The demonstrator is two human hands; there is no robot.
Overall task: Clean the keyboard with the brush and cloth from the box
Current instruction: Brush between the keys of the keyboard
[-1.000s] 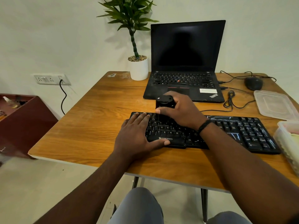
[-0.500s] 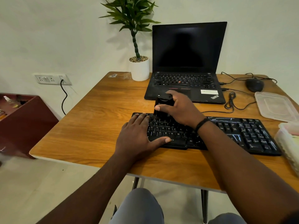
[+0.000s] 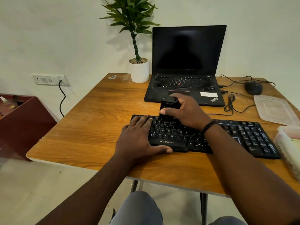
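Observation:
A black keyboard (image 3: 246,137) lies across the wooden table (image 3: 90,127) near its front edge. My left hand (image 3: 138,140) rests flat on the keyboard's left end, fingers spread over the keys and thumb along the front edge. My right hand (image 3: 186,111) grips a stubby black brush (image 3: 168,109) upright, its lower end down on the top key rows in the keyboard's left half. The clear plastic box (image 3: 289,145) stands at the right edge, with something pale inside. I cannot make out a cloth.
An open black laptop (image 3: 186,65) stands behind the keyboard, a white potted plant (image 3: 139,70) to its left. A black mouse (image 3: 253,87) with cables and the box's clear lid (image 3: 274,111) lie at the back right. A dark red cabinet (image 3: 21,120) stands on the floor at left.
My right hand has slid the brush a little away from me, up to the top key rows. My left hand has stayed on the keyboard's left end.

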